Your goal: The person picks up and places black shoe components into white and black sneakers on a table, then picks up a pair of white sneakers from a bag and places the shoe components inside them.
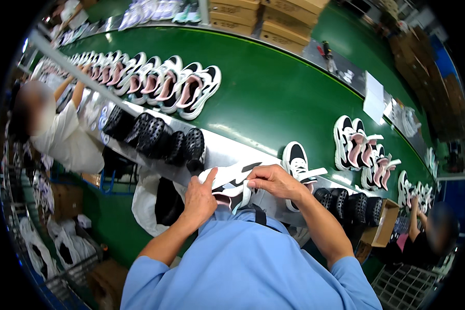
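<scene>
Close to my body, I hold a white and black sneaker (227, 178) with a pink lining, turned on its side. My left hand (200, 200) is closed around one end of it, index finger stretched along the white sole. At the other end, the thumb and fingers of my right hand (275, 181) pinch the shoe's edge near a white strip. Whether that strip is a strap or paper cannot be made out. A matching sneaker (295, 159) stands just beyond my right hand, a white strap sticking out to its right.
Black perforated shoe forms (157, 137) line the metal ledge at left, with more forms (349, 204) at right. Sneakers (165, 85) stand in a long row on the green conveyor (258, 98); others (354, 142) sit at right. Co-workers (67, 129) flank me on both sides.
</scene>
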The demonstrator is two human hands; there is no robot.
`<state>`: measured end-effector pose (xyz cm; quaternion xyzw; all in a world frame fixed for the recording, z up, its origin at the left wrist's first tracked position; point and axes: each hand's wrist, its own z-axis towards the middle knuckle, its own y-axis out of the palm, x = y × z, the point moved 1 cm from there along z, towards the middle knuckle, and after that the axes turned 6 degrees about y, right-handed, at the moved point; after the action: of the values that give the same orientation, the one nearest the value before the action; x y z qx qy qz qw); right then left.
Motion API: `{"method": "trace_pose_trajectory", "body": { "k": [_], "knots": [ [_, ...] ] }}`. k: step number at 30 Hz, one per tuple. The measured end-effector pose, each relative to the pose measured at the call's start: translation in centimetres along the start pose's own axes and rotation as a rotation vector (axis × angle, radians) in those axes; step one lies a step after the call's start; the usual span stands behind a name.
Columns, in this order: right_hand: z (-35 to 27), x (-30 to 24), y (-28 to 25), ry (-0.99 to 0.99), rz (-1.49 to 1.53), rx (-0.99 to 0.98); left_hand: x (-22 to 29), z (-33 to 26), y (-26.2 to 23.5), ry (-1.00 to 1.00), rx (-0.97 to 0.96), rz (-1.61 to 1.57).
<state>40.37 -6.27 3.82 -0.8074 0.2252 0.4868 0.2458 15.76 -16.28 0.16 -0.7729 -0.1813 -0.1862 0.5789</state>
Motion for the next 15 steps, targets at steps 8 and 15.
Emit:
{"method": "trace_pose_trajectory", "body": {
  "k": [8, 15],
  "knots": [
    [0.5, -2.9, 4.1, -0.102, -0.185, -0.121, 0.4, -2.8, -4.3, 0.257, 0.160, 0.114],
    [1.4, -3.3, 5.6, -0.078, -0.346, -0.155, 1.0, -3.1, -5.7, 0.330, 0.115, 0.110]
  ]
}}
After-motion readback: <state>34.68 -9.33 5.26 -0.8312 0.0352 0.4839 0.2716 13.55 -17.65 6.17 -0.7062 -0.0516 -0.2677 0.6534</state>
